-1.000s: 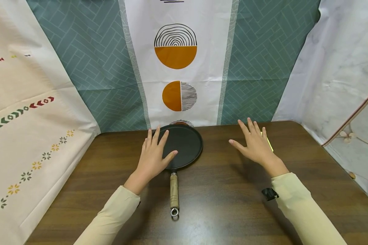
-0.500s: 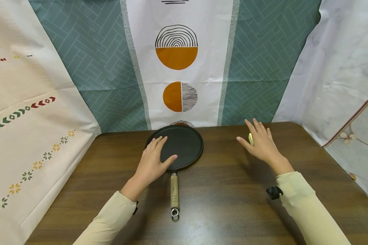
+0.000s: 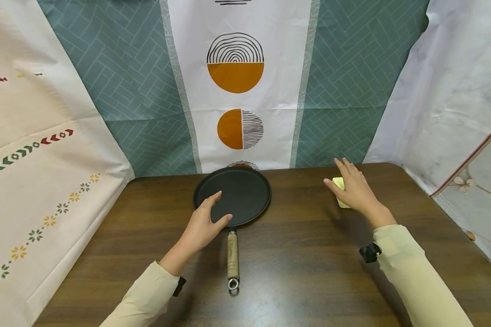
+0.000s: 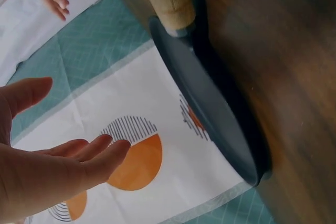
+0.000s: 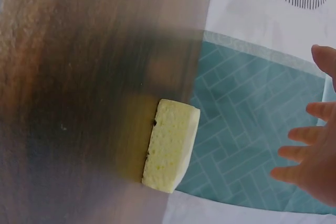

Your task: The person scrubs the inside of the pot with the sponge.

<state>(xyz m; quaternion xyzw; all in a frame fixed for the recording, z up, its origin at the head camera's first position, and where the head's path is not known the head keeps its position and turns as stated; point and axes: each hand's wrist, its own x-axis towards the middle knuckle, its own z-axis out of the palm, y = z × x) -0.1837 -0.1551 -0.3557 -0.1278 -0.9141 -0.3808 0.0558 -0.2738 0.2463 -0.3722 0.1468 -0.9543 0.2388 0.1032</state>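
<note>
A flat black pan (image 3: pixel 245 193) with a wooden handle (image 3: pixel 232 256) lies on the table, its handle pointing towards me. My left hand (image 3: pixel 202 227) hovers over the pan's left side, thumb and fingers apart, holding nothing. In the left wrist view the pan (image 4: pixel 210 103) is seen edge-on, apart from the hand (image 4: pixel 63 166). At the right, a pale yellow sponge (image 3: pixel 341 185) is partly hidden behind my right hand (image 3: pixel 356 193), which holds nothing. The right wrist view shows the sponge (image 5: pixel 170 145) on the table, with spread fingers well away from it.
The brown wooden table (image 3: pixel 290 263) ends at a hanging teal and white cloth (image 3: pixel 245 100) at the back. Patterned cloths hang at the left (image 3: pixel 45 181) and right. Black straps with small devices (image 3: pixel 370 252) sit at both wrists.
My left hand has drawn back slightly towards me and turned, thumb and fingers nearer each other. The right hand has shifted right and turned, uncovering more of the sponge. The pan stays put.
</note>
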